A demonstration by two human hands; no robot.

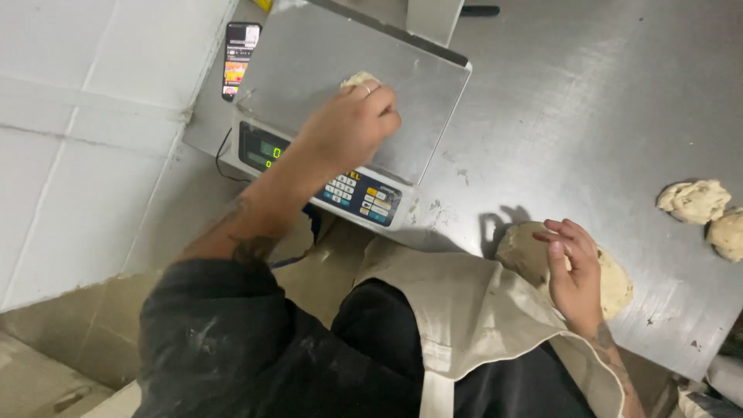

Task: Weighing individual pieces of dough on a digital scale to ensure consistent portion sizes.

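The left hand [352,124] is curling closed around a small dough piece [360,79], which is peeking out just beyond its knuckles on the scale's steel platform [402,101]. The right hand [574,271] is hovering loosely open, fingers slightly bent, over a large dough mass [615,286] lying under and just beyond its palm. Two dough lumps [695,201] are sitting well off to that hand's right.

A brushed steel tabletop [588,101] fills the right and centre of the frame, smudged and catching soft overhead light. White wall tiles [93,116] cover the upper left. Along the lower left edge runs a dull, greyish floor [46,371], dusty in places.
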